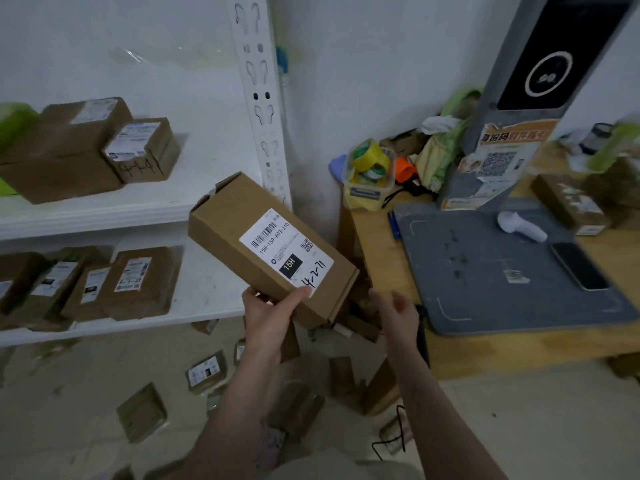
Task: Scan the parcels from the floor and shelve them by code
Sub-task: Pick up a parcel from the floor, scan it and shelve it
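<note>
Two hands up, head view. Left hand grips the near end of the parcel, thumb on its label. The box is tilted in the air between shelf and table. Right hand is just beside it, fingers loosely spread, holding nothing.

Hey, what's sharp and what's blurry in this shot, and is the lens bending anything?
Head view: the box in the left hand is sharp, its label readable; the parcels on the desk at the far right smear with blur; the white shelf post bows from wide-angle distortion.
</note>
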A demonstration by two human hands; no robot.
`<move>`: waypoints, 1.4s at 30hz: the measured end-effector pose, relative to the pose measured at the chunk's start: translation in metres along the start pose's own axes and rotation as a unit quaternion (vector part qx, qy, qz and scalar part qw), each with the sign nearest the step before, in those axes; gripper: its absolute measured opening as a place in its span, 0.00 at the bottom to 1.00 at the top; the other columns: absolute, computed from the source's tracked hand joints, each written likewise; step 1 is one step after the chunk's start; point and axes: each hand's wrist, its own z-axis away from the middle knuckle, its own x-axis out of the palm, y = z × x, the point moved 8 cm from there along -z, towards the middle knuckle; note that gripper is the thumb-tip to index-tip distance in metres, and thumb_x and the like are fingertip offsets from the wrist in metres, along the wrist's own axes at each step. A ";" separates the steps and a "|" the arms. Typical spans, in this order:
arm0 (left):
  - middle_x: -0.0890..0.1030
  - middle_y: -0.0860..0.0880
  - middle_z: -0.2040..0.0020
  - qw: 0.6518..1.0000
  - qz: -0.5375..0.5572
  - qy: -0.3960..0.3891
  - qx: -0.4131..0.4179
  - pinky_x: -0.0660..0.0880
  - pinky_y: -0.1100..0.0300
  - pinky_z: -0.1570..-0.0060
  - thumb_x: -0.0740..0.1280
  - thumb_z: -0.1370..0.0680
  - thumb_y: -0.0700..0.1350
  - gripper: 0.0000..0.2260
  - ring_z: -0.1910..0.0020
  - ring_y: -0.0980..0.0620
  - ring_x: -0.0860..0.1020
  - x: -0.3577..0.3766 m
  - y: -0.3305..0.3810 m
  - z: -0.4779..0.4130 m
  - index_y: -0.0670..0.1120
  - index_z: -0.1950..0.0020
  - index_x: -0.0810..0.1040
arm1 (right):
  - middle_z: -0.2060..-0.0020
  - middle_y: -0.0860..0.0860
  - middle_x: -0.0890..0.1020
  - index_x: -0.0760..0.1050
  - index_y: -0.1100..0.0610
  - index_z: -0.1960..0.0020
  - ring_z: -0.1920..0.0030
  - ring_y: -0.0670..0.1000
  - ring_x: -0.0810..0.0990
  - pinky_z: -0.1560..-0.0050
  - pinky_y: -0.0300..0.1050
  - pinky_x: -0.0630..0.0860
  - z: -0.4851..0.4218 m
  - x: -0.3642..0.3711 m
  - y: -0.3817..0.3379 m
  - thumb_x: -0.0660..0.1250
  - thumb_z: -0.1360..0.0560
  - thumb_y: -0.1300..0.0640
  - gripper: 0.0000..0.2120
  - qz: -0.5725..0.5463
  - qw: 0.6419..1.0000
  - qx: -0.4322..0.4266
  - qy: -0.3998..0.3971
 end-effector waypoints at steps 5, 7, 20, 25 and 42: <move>0.79 0.53 0.43 1.000 -0.020 -0.013 0.004 0.77 0.47 0.37 0.80 0.31 0.40 0.35 0.41 0.47 0.79 0.006 -0.007 0.005 0.48 0.30 0.65 | 0.38 0.57 0.77 0.71 0.60 0.33 0.39 0.59 0.77 0.39 0.58 0.77 -0.037 -0.070 0.047 0.74 0.32 0.54 0.30 0.073 0.986 0.015 0.151; 0.78 0.54 0.46 0.999 -0.029 -0.021 0.001 0.76 0.46 0.37 0.80 0.31 0.39 0.35 0.40 0.46 0.79 0.008 -0.009 0.006 0.47 0.30 0.65 | 0.34 0.59 0.74 0.67 0.62 0.28 0.36 0.60 0.75 0.37 0.56 0.75 -0.044 -0.073 0.059 0.73 0.28 0.55 0.31 0.081 0.987 0.030 0.135; 0.80 0.51 0.42 0.997 -0.069 -0.014 0.026 0.78 0.41 0.39 0.81 0.34 0.37 0.35 0.40 0.47 0.80 -0.004 -0.006 -0.010 0.51 0.34 0.67 | 0.62 0.57 0.76 0.74 0.66 0.45 0.57 0.60 0.77 0.59 0.50 0.73 -0.076 -0.050 0.067 0.63 0.23 0.64 0.09 0.188 0.980 0.066 0.010; 0.79 0.52 0.43 0.995 -0.095 -0.001 0.031 0.77 0.41 0.38 0.82 0.35 0.37 0.36 0.41 0.48 0.79 -0.012 -0.006 -0.016 0.51 0.34 0.66 | 0.62 0.55 0.78 0.75 0.58 0.50 0.61 0.54 0.77 0.58 0.48 0.72 -0.048 -0.018 0.003 0.69 0.24 0.62 0.05 0.104 0.994 -0.038 -0.026; 0.77 0.53 0.42 0.986 -0.142 -0.048 0.066 0.80 0.57 0.50 0.82 0.36 0.37 0.40 0.47 0.57 0.78 -0.006 -0.003 -0.011 0.52 0.31 0.64 | 0.69 0.47 0.81 0.78 0.53 0.59 0.65 0.42 0.80 0.65 0.32 0.74 0.102 0.060 -0.095 0.74 0.28 0.59 0.06 0.099 0.930 -0.271 -0.228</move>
